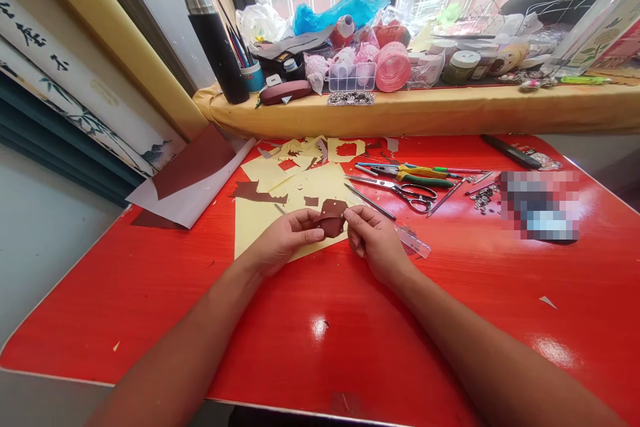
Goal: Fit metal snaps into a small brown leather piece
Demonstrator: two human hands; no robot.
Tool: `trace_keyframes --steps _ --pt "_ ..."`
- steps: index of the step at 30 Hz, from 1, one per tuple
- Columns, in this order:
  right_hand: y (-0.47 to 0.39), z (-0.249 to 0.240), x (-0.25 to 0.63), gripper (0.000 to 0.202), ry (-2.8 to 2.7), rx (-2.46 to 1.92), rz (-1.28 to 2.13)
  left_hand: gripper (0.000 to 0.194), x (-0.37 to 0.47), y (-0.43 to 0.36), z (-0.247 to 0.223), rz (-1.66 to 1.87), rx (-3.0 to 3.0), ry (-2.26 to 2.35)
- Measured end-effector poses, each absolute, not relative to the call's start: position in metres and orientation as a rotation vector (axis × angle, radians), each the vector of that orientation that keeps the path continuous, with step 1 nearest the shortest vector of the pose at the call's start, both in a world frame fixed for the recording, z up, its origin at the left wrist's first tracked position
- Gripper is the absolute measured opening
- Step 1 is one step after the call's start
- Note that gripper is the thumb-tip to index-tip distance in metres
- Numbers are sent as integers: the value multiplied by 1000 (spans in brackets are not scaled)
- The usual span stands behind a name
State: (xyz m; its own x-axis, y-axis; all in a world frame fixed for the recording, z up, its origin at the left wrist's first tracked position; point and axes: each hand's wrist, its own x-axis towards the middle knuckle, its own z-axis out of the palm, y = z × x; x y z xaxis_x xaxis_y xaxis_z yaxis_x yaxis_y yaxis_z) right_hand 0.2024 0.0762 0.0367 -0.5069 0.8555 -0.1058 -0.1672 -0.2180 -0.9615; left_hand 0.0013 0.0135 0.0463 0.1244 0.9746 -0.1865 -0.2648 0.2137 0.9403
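A small folded brown leather piece (332, 220) with a few tiny shiny studs is held up above the yellow paper, near the middle of the view. My left hand (293, 235) grips its left side, thumb in front and fingers behind. At the right edge, the thumb and forefinger of my right hand (373, 237) are pinched together, with a small shiny dot at their tips; the other fingers curl in. Beneath lies a sheet of yellow paper (255, 230), carrying a brown leather offcut (255, 192) and a small brown square (311, 201).
Right of the paper lie scissors (395, 188), pliers (415, 175), a clear ruler (414, 242) and loose metal fittings (484, 200). A blurred dark object (540, 207) sits farther right. Brown sheet material (190, 163) leans at left. Behind, the crowded sill holds a black flask (217, 53).
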Motion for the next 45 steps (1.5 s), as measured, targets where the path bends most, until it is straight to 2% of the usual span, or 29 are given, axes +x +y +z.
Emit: trace_keyframes --steps 3,6,15,25,40,45 --pt "75 39 203 36 -1404 -873 1799 30 4 14 48 1171 884 1033" --pt "73 42 204 36 -1490 -887 1777 26 3 14 49 1208 907 1021" --pt "71 43 201 38 -1534 -896 1765 25 0 13 54 1207 1006 1161" --pt "70 37 198 39 -1557 -851 1747 23 5 6 62 858 1160 1316" --pt "66 35 199 31 -1620 -851 1741 16 7 4 68 804 1212 1344" --pt "67 34 198 30 -1606 -838 1739 19 3 5 65 796 1195 1329"
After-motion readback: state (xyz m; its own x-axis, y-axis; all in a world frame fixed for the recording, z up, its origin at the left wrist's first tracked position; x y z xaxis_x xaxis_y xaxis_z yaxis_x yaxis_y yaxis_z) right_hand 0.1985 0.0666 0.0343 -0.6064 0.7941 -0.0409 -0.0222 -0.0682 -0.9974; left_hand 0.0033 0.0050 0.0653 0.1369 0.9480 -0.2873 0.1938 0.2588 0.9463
